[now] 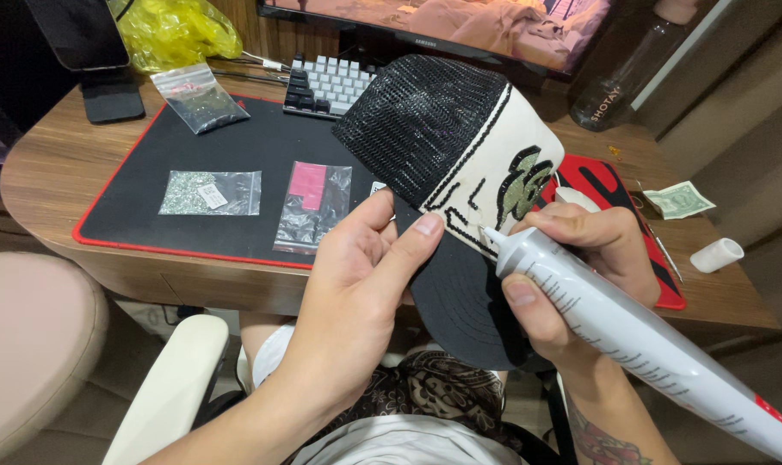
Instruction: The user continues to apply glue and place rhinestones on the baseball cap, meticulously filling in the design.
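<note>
My left hand [356, 275] grips a baseball cap [460, 146] by its black brim, thumb on top near the seam. The cap has a black mesh back, a white front panel with a glittery green and black design and lines of small black stones. My right hand [580, 258] holds a large white glue tube [632, 336] with a pointed nozzle. The nozzle tip touches the lower edge of the white front panel, just right of my left thumb. The cap is held up above the desk's front edge and my lap.
A wooden desk [55, 172] carries a black mat with a red border [150, 207]. On it lie clear bags of tiny stones [210, 193], [313, 205], [200, 96]. A keyboard [326, 84], yellow bag [171, 30], bottle [619, 77], banknote [679, 200], white cap [716, 255] and chair arm [176, 387] surround.
</note>
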